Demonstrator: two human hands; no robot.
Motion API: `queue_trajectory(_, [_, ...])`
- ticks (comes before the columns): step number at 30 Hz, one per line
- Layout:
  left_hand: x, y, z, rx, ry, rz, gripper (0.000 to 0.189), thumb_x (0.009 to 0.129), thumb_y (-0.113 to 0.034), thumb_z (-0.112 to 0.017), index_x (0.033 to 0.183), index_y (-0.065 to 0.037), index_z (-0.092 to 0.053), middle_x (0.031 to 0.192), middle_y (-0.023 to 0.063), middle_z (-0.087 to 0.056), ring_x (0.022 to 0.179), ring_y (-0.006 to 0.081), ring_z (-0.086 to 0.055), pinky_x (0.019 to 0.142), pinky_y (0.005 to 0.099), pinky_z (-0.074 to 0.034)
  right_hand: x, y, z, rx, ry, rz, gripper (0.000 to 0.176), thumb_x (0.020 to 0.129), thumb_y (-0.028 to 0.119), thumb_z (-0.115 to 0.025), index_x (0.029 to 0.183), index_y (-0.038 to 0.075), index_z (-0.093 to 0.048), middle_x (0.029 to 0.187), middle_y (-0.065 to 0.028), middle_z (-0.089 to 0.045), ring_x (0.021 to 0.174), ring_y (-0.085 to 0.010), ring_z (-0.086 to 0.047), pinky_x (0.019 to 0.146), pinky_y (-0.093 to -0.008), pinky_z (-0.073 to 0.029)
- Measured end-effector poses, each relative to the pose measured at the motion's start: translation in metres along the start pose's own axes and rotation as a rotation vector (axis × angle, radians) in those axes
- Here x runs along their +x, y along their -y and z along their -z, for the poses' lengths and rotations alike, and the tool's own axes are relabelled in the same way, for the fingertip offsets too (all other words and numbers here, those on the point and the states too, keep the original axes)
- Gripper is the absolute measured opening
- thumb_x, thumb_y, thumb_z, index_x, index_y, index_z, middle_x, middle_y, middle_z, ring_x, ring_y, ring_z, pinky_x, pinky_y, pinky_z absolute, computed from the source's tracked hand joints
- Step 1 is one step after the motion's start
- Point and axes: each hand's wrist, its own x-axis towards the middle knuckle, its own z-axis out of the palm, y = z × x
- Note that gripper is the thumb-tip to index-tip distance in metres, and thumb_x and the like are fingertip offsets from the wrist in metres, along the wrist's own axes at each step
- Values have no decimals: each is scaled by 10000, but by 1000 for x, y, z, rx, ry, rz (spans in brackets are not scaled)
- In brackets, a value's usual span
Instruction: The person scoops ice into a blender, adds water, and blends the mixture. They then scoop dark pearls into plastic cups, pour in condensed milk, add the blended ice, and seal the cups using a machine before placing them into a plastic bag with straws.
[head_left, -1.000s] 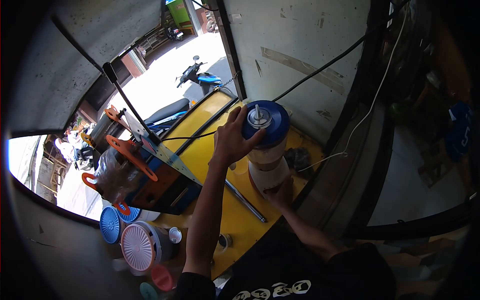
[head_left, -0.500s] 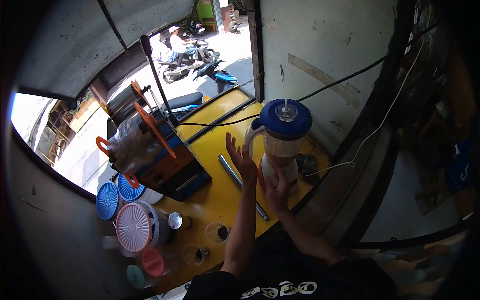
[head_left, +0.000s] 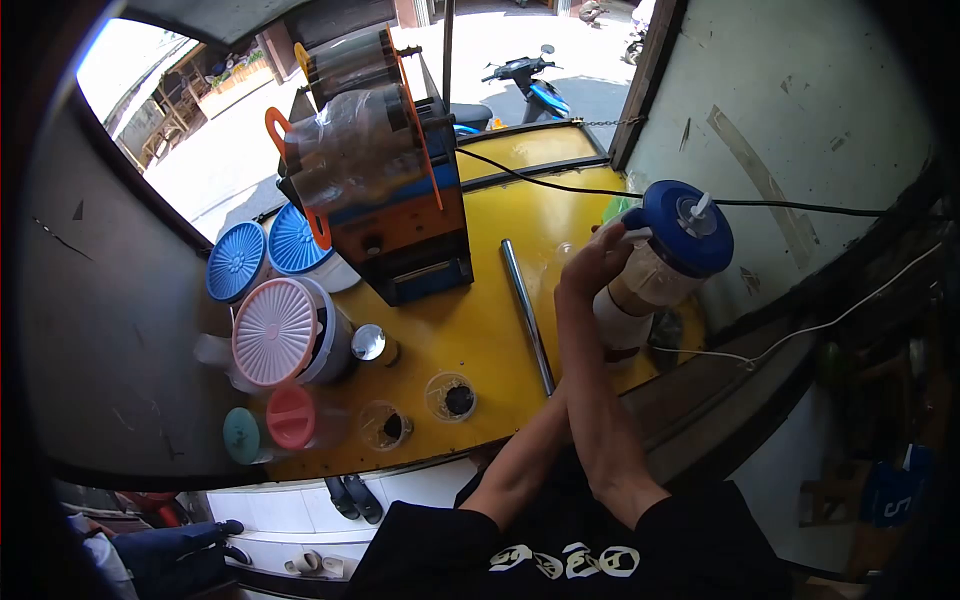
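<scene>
Black shirt (head_left: 450, 545) showed nearest | left hand was hidden behind right forearm (head_left: 588, 400), grip could not be told | right hand (head_left: 595, 268) clasped the handle (head_left: 636, 233) of the blender (head_left: 660, 275), which stood by the table's (head_left: 485, 335) right edge | motorbike (head_left: 535, 90) stood beyond far edge

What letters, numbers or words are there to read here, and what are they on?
"5": on the blue item at the far right, though it might be an S.
Pale print on the black shirt: there are marks, but they're too small and blurred to read.
I can't read any other writing.
</scene>
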Motion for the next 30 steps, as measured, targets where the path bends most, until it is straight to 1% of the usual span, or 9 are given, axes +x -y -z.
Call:
queue_trajectory(13, [6, -34, 14, 383, 193, 98, 901, 628, -237, -675, 1333, -27, -155, 1358, 170, -258, 1201, 268, -364, 918, 434, -360, 36, 64, 124, 122, 210, -173, 428, 849, 408, -472, 692, 10, -467, 534, -34, -444, 479, -110, -433, 482, -241, -350])
queue_trajectory(16, [10, -41, 27, 530, 231, 99, 841, 647, -263, -683, 1302, 18, -235, 1280, 193, -374, 1134, 328, -423, 907, 395, -370, 59, 83, 168, 251, 306, -133, 524, 859, 524, -350, 751, 31, -492, 509, -12, -391, 428, -94, -370, 415, -215, -284])
queue_trajectory(18, [17, -80, 92, 244, 561, 190, 678, 681, -248, -681, 1232, 12, -383, 1136, 186, -517, 1026, 306, -523, 848, 387, -417, 79, 97, 195, 308, 463, -42, 589, 844, 584, -294, 780, 35, -496, 497, -12, -386, 419, -87, -356, 401, -208, -258])
queue_trajectory(21, [6, -100, 181, -219, 278, 103, 463, 750, -232, -641, 1132, -9, -505, 1000, 142, -598, 903, 228, -582, 779, 326, -450, 90, 108, 210, 292, 513, -3, 569, 833, 586, -328, 797, 45, -502, 495, -2, -390, 434, -77, -392, 394, -194, -266])
queue_trajectory(23, [2, -121, 231, -329, 97, 13, 427, 760, -234, -635, 1122, -36, -523, 998, 120, -601, 893, 190, -573, 775, 313, -440, 83, 117, 209, -46, 676, -151, 520, 800, 567, -441, 869, 52, -452, 628, -26, -483, 465, -81, -430, 396, -206, -318])
queue_trajectory(24, [-1, -139, 254, -305, 28, -57, 416, 761, -221, -633, 1119, -38, -525, 987, 108, -605, 931, 183, -557, 787, 318, -429, 73, 113, 200, -138, 709, -114, 502, 756, 533, -535, 755, 31, -550, 504, -3, -471, 466, -61, -468, 361, -181, -297])
queue_trajectory(26, [-6, -151, 280, -276, -42, -280, 424, 736, -264, -650, 1094, -59, -551, 1093, 119, -545, 1038, 222, -496, 850, 345, -394, 61, 123, 173, -305, 1377, -112, 521, 710, 535, -581, 574, 34, -552, 458, -2, -475, 387, -69, -436, 331, -188, -287])
queue_trajectory(27, [-10, -153, 289, -214, -69, -404, 432, 725, -297, -657, 1082, -72, -565, 1145, 124, -511, 1077, 232, -470, 876, 361, -380, 49, 116, 166, -347, 1393, -113, 530, 714, 523, -572, 506, 38, -527, 426, 5, -452, 359, -69, -417, 328, -191, -280])
queue_trajectory(30, [-31, -154, 293, 60, 35, -371, 353, 699, -337, -669, 1003, -163, -631, 1113, 112, -499, 1108, 265, -414, 942, 382, -294, 19, 97, 149, -432, 1478, -132, 542, 723, 498, -549, 450, 31, -510, 392, 8, -428, 336, -68, -404, 325, -196, -271])
